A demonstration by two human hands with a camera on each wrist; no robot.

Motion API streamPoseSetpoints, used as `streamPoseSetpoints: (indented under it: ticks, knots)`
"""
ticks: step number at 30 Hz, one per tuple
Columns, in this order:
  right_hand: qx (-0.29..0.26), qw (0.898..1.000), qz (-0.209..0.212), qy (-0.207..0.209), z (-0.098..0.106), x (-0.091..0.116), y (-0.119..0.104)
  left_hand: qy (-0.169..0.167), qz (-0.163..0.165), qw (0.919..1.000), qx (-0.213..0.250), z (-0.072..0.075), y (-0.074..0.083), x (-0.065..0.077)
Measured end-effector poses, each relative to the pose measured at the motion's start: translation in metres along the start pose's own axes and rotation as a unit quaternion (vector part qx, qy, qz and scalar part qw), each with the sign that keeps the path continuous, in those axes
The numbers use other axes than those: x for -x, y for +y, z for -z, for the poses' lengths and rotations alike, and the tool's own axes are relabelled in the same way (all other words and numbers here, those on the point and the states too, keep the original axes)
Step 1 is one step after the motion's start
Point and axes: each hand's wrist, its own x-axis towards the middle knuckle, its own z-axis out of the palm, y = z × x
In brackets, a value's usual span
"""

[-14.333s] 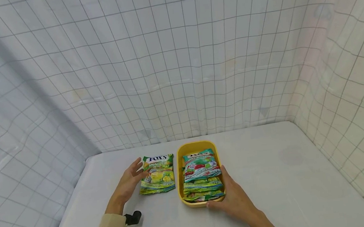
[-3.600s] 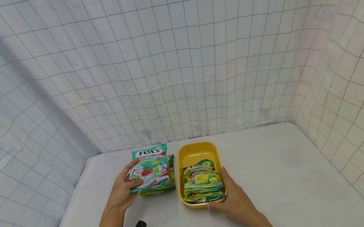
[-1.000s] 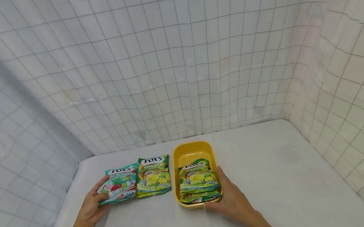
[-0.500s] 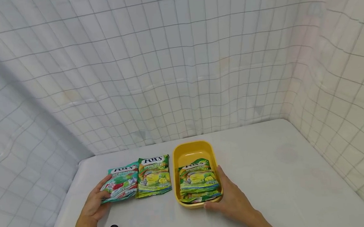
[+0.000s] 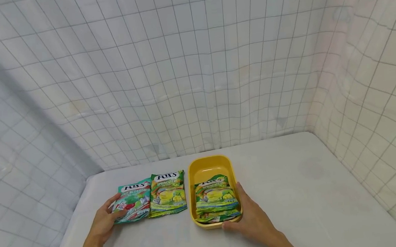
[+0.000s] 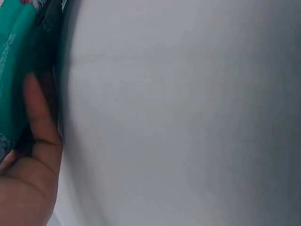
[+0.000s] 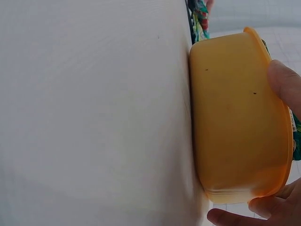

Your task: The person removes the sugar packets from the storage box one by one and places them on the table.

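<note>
Yellow tub (image 5: 207,172) gripped, teal bag (image 5: 134,201) pinched

The right hand (image 5: 253,219) curls round the tub's near right corner. Left of the tub lies a green bag (image 5: 169,196); beyond it, the left hand (image 5: 104,220) pinches the teal bag's left edge. Green bags (image 5: 216,196) fill the tub's near part.

Beyond the 2 grips stands a back wall (image 5: 194,81) of white, gently rippled sheeting, ruled with thin dark grid lines that bend with the folds. To the left of the grips, a left wall (image 5: 17,184) in similar sheeting looks bluish grey, with a shadowed band (image 5: 65,143) down its far corner; to their right, a right wall (image 5: 388,97) shows a warmer cream. Beneath the grips spreads a white tabletop (image 5: 294,193). The light is soft and diffuse.
</note>
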Motion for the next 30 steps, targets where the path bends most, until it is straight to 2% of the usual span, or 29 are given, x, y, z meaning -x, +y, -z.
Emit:
streamPoseSetpoints:
  ticks: [7, 10, 21, 30]
  knots:
    - [0.004, 1.0, -0.004, 0.003, 0.0, -0.002, 0.001, 0.039, 0.023, 0.996, -0.077, 0.0, 0.011, 0.002]
    - [0.003, 1.0, -0.009, 0.001, 0.0, -0.001, 0.0, 0.041, 0.023, 0.9946, -0.093, 0.001, 0.013, 0.005]
    - [-0.006, 1.0, -0.011, -0.003, -0.001, 0.001, 0.0, 0.051, -0.016, 0.9943, -0.092, -0.001, 0.023, 0.017]
    - [-0.005, 1.0, -0.006, 0.0, -0.002, 0.001, 0.002, 0.056, -0.048, 0.9951, -0.065, -0.016, 0.036, 0.026]
